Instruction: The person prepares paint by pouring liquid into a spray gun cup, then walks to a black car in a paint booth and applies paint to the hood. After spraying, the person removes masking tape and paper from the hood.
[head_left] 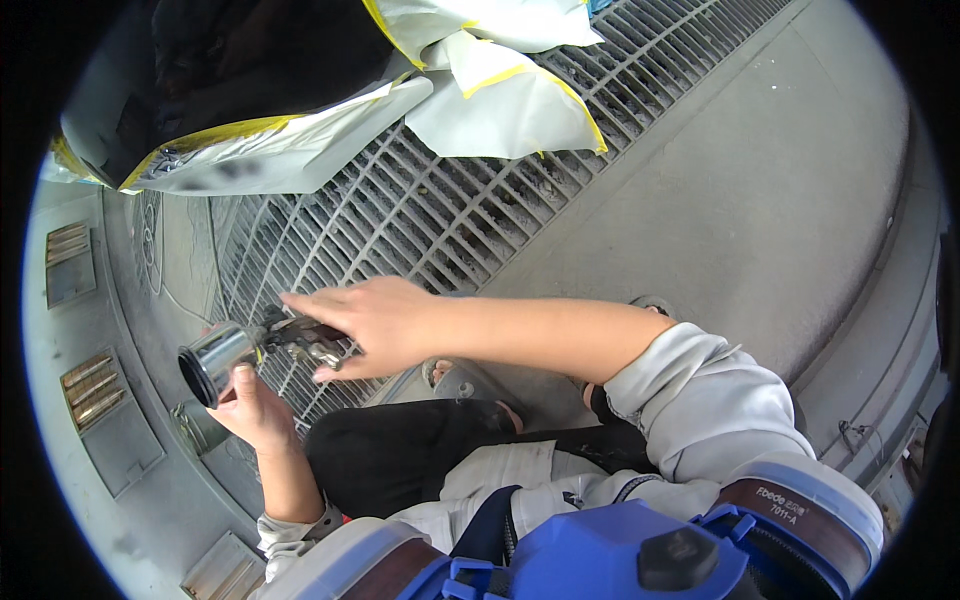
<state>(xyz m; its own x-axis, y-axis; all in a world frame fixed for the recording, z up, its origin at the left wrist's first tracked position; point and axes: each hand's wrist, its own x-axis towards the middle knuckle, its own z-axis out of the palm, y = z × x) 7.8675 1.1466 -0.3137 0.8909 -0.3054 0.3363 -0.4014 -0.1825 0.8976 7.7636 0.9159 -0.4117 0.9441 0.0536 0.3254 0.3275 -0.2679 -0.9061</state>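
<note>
A spray gun [312,338] with a shiny metal cup [226,358] is held in front of me, at the left of the head view. The cup lies tilted on its side, with its dark round end facing left. My left hand [258,415] is closed around the cup from below, the thumb along its near side. Over the gun's body reaches my right hand [385,318], index finger stretched along the far side and thumb at the near side, gripping the gun between them. The other right fingers are mostly hidden.
A dark glossy panel [270,60] edged with yellow tape and white masking sheets [510,110] stands ahead. Below it runs a metal floor grating [470,215]. Concrete floor [760,180] lies to the right. Vented wall panels [95,390] and a hose [150,240] are at left. My blue respirator [600,550] fills the lower edge.
</note>
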